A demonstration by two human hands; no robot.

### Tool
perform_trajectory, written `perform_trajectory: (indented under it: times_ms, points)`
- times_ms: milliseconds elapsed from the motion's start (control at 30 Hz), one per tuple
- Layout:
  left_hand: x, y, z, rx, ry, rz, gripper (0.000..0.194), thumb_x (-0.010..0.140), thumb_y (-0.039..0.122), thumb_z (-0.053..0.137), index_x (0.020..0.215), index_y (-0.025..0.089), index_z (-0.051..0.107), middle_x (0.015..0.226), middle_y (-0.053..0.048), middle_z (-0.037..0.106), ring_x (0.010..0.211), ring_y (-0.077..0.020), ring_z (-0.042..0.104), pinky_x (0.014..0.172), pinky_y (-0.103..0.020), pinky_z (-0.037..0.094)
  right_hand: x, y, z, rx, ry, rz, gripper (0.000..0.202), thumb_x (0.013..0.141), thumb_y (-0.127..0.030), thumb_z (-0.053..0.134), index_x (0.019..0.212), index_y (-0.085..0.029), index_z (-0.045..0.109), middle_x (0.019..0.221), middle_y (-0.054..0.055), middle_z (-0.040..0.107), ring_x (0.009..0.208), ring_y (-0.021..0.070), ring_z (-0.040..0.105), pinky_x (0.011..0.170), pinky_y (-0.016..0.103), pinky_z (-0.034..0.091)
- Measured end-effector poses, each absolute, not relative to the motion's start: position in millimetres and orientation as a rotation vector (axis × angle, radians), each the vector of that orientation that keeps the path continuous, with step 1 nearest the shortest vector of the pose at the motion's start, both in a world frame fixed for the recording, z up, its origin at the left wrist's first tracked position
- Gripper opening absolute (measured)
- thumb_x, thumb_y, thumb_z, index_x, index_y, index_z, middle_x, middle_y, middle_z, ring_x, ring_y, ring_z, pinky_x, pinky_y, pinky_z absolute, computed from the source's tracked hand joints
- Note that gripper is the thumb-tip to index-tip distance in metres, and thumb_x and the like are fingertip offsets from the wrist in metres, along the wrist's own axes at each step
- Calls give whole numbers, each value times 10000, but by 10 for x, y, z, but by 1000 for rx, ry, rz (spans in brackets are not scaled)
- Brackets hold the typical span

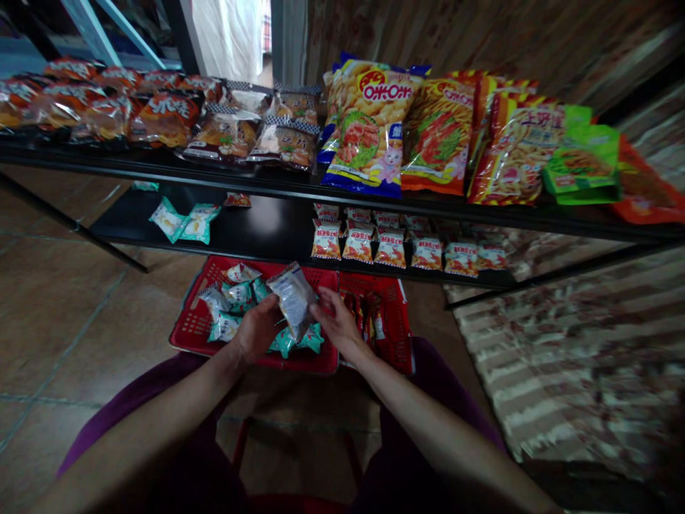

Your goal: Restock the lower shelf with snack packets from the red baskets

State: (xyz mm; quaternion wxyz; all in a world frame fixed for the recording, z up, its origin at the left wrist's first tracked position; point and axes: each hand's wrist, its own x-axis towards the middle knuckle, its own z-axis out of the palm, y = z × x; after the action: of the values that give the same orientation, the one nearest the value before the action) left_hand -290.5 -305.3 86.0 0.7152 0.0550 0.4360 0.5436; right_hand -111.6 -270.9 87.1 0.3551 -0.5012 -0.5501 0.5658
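Between my two hands is a small silvery snack bag, its printed back turned up. My left hand grips the bag's left edge, while the fingers of my right hand close on its right edge. Both hands are above a red plastic basket, which holds several teal-and-white snack bags and a few whiter ones. Against its right side stands a second red basket with several dark red packets in it.
A black two-tier rack spans the front. Its upper shelf carries several orange bags, brown bags and large yellow bags. On the lower shelf are two teal bags and rows of small white-and-red bags. A patterned curtain hangs at right.
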Motion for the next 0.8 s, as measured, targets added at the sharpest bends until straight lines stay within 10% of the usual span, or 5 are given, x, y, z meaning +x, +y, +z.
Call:
perform_trajectory:
  times_ms: [167,433,800]
  points:
    - [-2903,-3068,908,242,910,1118,284,789,365,609,982,163,664,1075,-101,676,1045,-228,600,894,-344,464,-1088,-2664,845,-1234,-991,1983,545,597,-491,791,1049,-243,615,982,47,682,910,212,640,779,333,507]
    - [-2725,-3086,957,343,970,1173,554,746,416,709,1223,176,561,1191,-115,649,1111,-275,591,890,-361,474,-1095,-2702,779,-1520,-1621,1309,521,553,-418,811,979,-210,596,1050,67,624,1036,256,560,938,424,423]
    - [-2785,-2981,917,172,1050,1285,451,763,461,662,1096,159,628,1053,-83,701,1035,-250,628,902,-359,467,-1205,-2884,769,-1137,-589,2187,550,478,-265,891,938,-220,592,876,-8,692,755,147,655,702,302,538]
